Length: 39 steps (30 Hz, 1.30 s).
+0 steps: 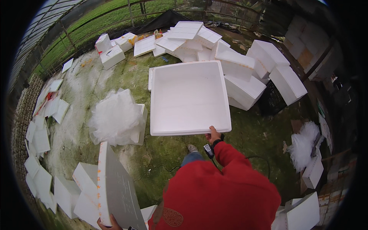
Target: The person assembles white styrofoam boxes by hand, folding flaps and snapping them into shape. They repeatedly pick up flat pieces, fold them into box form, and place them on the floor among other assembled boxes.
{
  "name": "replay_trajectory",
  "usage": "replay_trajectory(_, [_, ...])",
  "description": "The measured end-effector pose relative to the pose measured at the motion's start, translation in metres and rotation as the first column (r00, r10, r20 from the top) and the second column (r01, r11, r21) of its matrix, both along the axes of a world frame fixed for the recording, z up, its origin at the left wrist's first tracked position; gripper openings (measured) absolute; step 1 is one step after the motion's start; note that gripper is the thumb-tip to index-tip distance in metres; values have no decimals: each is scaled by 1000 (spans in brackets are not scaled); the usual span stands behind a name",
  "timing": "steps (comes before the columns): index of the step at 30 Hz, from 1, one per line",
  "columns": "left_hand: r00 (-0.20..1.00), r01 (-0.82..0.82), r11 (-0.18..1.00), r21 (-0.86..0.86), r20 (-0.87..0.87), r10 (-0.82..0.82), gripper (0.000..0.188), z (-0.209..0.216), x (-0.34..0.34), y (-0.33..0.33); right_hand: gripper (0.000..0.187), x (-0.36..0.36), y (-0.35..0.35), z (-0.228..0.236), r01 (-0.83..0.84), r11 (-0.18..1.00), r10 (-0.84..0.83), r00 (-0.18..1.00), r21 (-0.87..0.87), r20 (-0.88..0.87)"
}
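Presently I see the right hand pinching the near rim of an open foam box, which extends beyond that grip, presumably because the rim offers purchase. Left hand, cropped, seems closed on an orange-marked foam box.

Decent lane down the left part of the floor, between the lids on its left edge and the plastic. Middle's blocked by the big open box, far edge by a foam pile.
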State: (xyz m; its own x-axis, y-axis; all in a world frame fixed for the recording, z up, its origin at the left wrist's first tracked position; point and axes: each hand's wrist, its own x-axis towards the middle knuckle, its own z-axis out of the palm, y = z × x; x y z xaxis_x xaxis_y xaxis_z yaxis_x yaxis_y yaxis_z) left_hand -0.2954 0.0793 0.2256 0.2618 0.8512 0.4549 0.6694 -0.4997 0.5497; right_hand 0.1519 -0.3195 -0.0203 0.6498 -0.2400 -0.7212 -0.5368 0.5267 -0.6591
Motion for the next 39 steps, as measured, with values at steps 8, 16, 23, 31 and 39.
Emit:
replay_trajectory(8, [978, 183, 982, -34, -95, -186, 50, 44, 170, -31, 34, 98, -93, -20, 205, 975, -205, 979, -83, 6])
replay_trajectory(16, [876, 482, 875, -40, -13, -482, 46, 95, 316, -55, 39, 198, -173, -65, 198, 965, -218, 970, -171, -104])
replay_trajectory(23, [698, 715, 699, 0, -68, -713, 51, 114, 418, -90, 38, 300, -113, 48, -583, 810, 584, 796, -54, 161])
replay_trajectory(31, [452, 891, 416, 181, -274, -849, 49, 79, 469, -77, 58, 262, 52, 280, -293, 403, 839, -260, -867, 478])
replay_trajectory(39, [553, 804, 471, 363, -165, -817, 35, 29, 439, -52, 64, 183, 190, 318, 160, 2, 662, -740, -987, -119])
